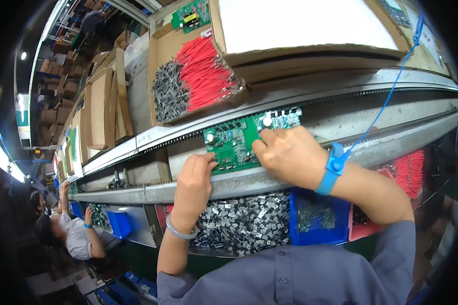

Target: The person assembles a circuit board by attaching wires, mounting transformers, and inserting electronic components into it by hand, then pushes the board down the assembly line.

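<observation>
A green circuit board (229, 151) studded with small components lies across the rails of a conveyor track in front of me. My left hand (194, 177) is closed at the board's left edge, fingertips pinching its corner. Over the board's middle, my right hand (292, 155) is curled with thumb and fingers together; whatever they hold is hidden. Beyond that hand, more populated green board (284, 119) shows, and I cannot tell whether it is the same panel. A blue wrist strap (333, 166) with a coiled cord circles my right wrist.
Below the track sit a heap of small metal-tabbed black parts (244, 221), a blue bin (318, 236) of leaded parts and a pink bin (364, 230). A carton beyond holds red-sleeved parts (201, 73) and grey leaded parts (170, 91). Another person (79, 236) works at left.
</observation>
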Demonstrator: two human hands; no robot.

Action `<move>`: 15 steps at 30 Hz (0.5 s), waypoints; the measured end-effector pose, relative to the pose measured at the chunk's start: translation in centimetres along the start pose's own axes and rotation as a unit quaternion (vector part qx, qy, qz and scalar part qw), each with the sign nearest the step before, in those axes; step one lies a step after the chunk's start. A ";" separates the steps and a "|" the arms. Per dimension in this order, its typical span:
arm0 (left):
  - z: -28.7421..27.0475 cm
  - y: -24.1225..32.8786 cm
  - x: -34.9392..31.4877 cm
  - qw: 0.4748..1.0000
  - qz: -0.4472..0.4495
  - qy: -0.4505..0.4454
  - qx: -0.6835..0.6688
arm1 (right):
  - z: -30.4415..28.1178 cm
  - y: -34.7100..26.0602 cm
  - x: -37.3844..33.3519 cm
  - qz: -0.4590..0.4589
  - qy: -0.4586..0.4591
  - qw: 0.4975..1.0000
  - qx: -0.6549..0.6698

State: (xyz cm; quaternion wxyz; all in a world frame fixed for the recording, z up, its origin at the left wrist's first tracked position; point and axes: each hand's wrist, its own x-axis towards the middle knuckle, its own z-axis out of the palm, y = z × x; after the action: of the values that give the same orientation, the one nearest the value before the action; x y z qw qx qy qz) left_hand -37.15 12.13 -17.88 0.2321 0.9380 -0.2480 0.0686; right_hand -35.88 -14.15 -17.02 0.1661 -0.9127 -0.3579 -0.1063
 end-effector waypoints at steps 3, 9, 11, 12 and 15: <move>0.5 0.5 -0.4 0.999 0.022 -0.011 0.031 | 0.7 0.1 -0.3 0.038 0.041 0.998 0.007; 0.5 0.4 -2.0 1.000 -0.006 -0.022 -0.007 | -1.3 0.1 -0.7 0.051 -0.045 0.995 0.076; -0.3 1.4 -2.3 0.998 -0.035 -0.024 -0.037 | -4.6 0.2 -0.7 0.051 0.013 0.997 0.054; -0.6 1.5 -2.4 0.999 -0.025 -0.014 -0.038 | -6.0 1.0 -0.8 0.056 0.085 0.994 0.034; -2.6 1.5 -2.7 0.998 -0.061 -0.023 -0.016 | -10.4 5.7 0.7 0.111 0.233 0.965 -0.039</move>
State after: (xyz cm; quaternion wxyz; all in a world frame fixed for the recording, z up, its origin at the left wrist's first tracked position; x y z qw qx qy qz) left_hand -40.29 13.39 -15.66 0.2447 0.9490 -0.1970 0.0287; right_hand -32.22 -21.64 -8.47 0.2198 -0.9025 -0.2019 -0.3104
